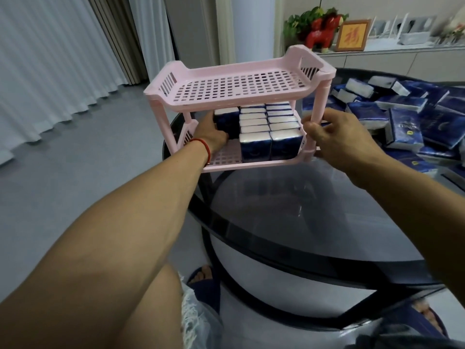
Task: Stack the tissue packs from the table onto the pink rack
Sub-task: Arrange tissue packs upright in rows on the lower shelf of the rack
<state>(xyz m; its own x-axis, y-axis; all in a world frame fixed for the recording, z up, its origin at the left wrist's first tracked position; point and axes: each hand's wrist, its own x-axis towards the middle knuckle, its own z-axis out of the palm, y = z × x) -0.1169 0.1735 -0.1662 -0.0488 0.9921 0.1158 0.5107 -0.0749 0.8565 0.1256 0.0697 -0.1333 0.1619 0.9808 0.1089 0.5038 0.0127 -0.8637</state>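
A pink two-tier rack stands at the left edge of a round dark glass table. Its top shelf holds nothing. On the lower shelf, several blue-and-white tissue packs stand upright in rows on the middle and right. My left hand reaches into the lower shelf's left side and grips one tissue pack standing there. My right hand sits at the rack's front right leg, fingers curled round the post. A heap of loose tissue packs lies on the table to the right.
A sideboard behind the table carries a red horse figure, a plant, a framed picture and white routers. Curtains hang at the left over grey floor. My feet in slippers show beneath the glass.
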